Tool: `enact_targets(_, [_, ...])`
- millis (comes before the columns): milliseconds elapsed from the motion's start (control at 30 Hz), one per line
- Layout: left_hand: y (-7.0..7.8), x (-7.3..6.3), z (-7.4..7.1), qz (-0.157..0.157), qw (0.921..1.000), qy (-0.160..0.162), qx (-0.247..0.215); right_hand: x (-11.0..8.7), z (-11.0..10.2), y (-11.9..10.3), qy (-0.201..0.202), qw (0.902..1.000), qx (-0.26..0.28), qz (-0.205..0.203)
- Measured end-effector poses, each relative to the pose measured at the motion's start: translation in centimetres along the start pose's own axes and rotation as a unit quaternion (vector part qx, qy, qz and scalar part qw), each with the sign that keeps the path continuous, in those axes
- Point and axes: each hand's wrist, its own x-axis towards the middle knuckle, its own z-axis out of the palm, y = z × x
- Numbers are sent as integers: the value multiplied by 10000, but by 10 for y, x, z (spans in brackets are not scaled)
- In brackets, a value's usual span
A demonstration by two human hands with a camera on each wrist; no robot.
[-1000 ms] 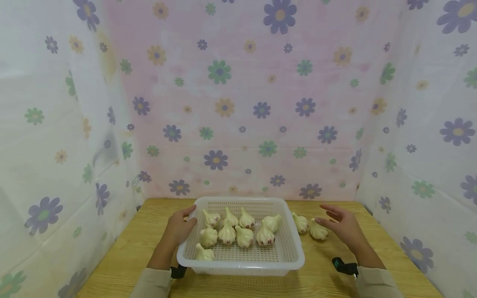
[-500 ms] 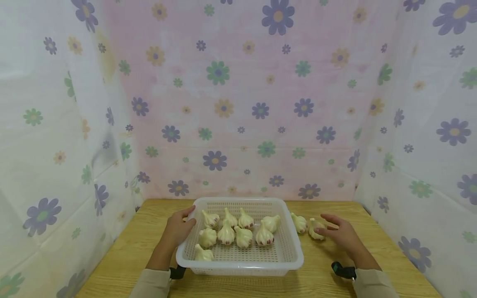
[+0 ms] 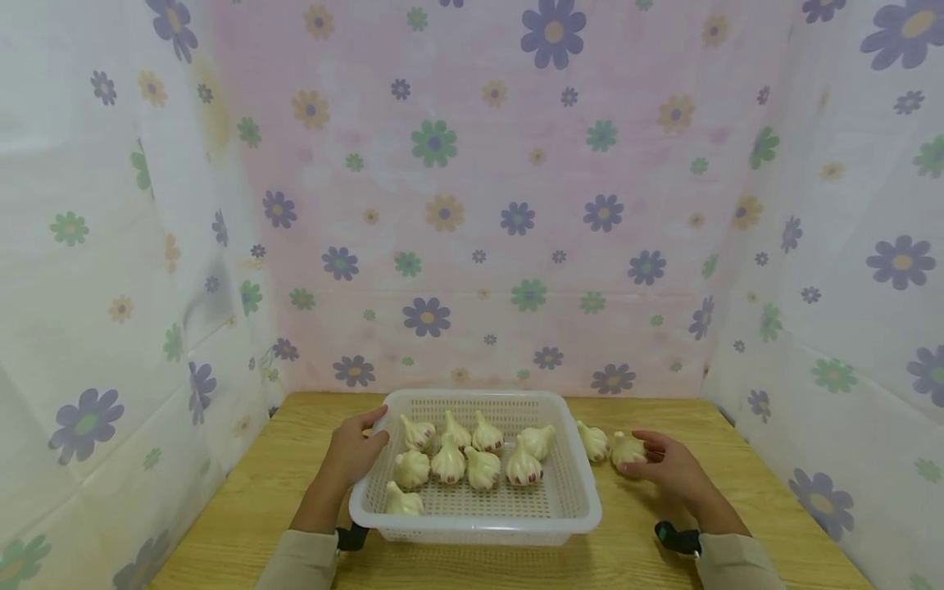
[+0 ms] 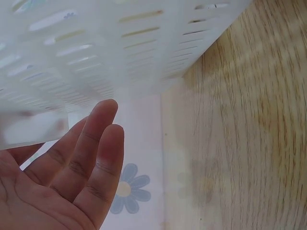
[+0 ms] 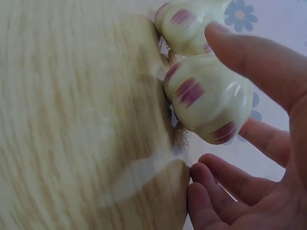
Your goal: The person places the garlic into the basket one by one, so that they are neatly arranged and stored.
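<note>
A white plastic basket (image 3: 487, 523) with slotted walls holds several garlic bulbs (image 3: 483, 469), pale with purple patches. My left hand (image 3: 357, 449) grips the basket's left rim, thumb over the top and the other fingers (image 4: 103, 143) outside, beneath the rim. To the right of the basket, my right hand (image 3: 674, 469) has its thumb and index finger around a garlic bulb (image 5: 206, 100) on the table; the other fingers rest low beside it, at the wood. A second loose garlic bulb (image 3: 592, 441) sits between that one and the basket.
The wooden table (image 3: 251, 492) runs back to a flower-patterned cloth (image 3: 479, 205), which also rises on both sides. Black wrist mounts (image 3: 677, 538) are strapped at both sleeves.
My right hand has come down and a little left, its thumb and fingers closing about the outer loose garlic bulb. The left hand and basket stay put.
</note>
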Motion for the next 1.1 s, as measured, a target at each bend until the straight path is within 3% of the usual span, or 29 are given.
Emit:
enact_targets(333, [0,-4,0,-23,10000,-46,-66,1,4,3,525,9983,-246,-49])
enact_targets(1100, [5,-5,-1,-3,10000,-42,-56,-5,-2,0,806,9967,-76,27])
